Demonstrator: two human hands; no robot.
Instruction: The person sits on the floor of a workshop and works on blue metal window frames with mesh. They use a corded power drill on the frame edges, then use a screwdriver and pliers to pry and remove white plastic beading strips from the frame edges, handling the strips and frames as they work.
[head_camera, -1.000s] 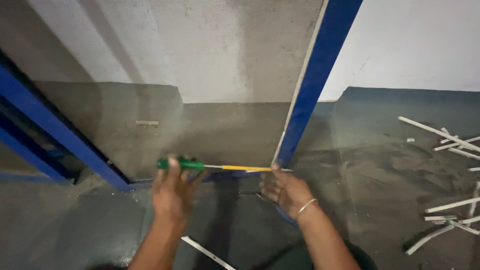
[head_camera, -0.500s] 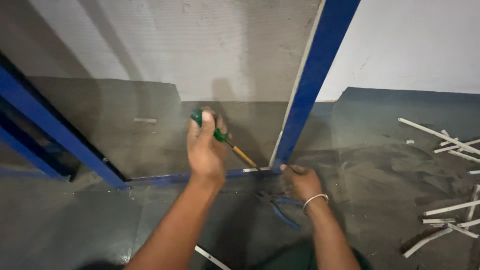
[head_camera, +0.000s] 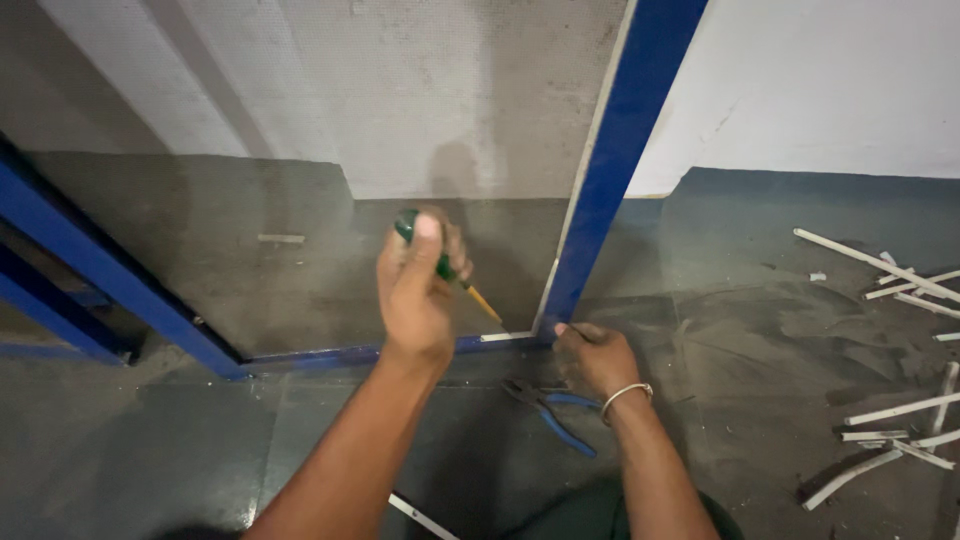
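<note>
Our left hand (head_camera: 418, 290) squeezes the green screwdriver (head_camera: 445, 268), tip aimed at the blue frame (head_camera: 610, 170) corner | our right hand (head_camera: 595, 358) presses that corner to steady it | pliers (head_camera: 552, 410) wait nearby on the floor (head_camera: 760, 330).

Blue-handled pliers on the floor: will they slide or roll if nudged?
The pliers lie flat on the floor with handles spread, so they probably won't roll. Their metal jaws suggest some weight; a push would likely scrape them along the dusty concrete. The right hand rests beside them.
</note>
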